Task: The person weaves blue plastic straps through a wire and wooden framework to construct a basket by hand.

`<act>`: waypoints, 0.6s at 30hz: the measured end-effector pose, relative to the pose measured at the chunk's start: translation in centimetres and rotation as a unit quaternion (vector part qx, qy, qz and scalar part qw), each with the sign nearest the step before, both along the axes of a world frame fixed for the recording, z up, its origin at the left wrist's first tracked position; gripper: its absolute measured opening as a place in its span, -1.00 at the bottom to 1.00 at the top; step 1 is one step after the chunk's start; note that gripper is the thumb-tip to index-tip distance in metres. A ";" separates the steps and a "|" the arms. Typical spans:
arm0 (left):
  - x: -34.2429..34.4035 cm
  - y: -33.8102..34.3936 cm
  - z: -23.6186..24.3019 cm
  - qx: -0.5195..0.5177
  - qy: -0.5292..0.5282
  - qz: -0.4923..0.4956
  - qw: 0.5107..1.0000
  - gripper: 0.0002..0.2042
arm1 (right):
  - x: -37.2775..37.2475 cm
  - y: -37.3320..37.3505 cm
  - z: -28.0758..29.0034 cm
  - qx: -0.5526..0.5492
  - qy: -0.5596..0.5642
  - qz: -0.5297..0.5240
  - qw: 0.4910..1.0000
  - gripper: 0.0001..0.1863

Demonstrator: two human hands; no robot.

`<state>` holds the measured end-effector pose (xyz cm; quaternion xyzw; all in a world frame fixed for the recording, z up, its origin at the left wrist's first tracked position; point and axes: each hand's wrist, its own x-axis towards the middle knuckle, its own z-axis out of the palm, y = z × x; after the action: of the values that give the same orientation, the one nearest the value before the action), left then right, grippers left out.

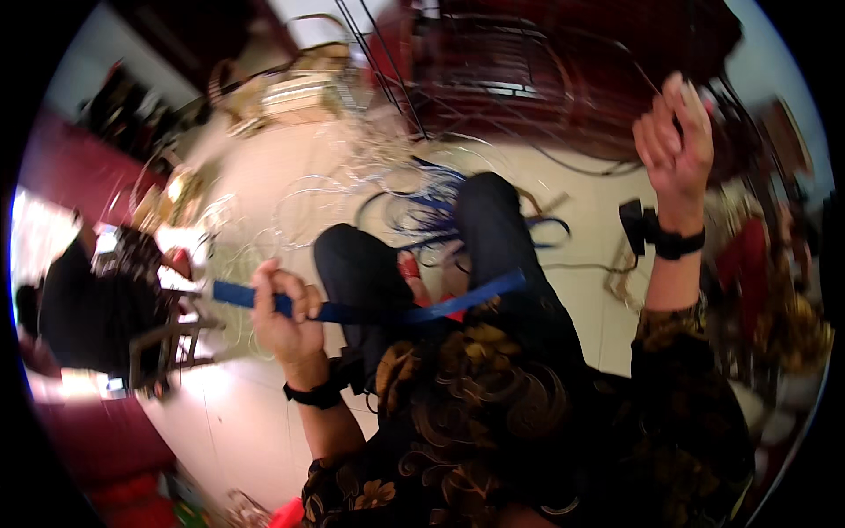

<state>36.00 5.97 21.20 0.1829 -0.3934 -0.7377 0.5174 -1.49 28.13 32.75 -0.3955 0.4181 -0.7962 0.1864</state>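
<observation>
A flat dark-blue plastic strip (409, 313) crosses in front of my lap. My left hand (286, 308) is closed round it near its left end, and the rest stretches right over my thighs, bending upward at the far tip. Raised high at the right, well apart from the strip, my right hand (676, 141) has its fingers curled and pinched together. A thin line meets its fingertips from the upper left; blur hides whether they grip it. On the floor beyond my knees lies a loose tangle of blue and pale strips (422, 207).
Woven baskets (299, 95) stand at the back left, near more pale strands. A dark red carved bench (528, 88) fills the far side, with thin black rods before it. At left, a person in dark clothes (75, 304) sits by a wooden stool (172, 348). Clutter lines the right edge.
</observation>
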 end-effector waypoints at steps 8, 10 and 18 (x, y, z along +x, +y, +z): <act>-1.3 -2.4 -4.3 0.083 -0.012 -0.090 0.992 -0.73 | -2.6 10.0 -3.4 0.136 0.010 -0.231 0.963 -0.71; -1.5 -3.3 -5.7 0.114 -0.022 -0.102 0.988 -0.74 | -3.4 12.0 -5.3 0.165 -0.023 -0.275 0.947 -0.73; -1.9 -6.5 -14.0 0.242 -0.052 -0.107 0.963 -0.75 | -6.1 17.2 -12.8 0.207 -0.147 -0.378 0.890 -0.74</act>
<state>34.12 -0.58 7.22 0.2978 -0.2469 -0.8513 0.3545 -7.62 45.38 19.92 -0.0386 0.6590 -0.7511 0.0079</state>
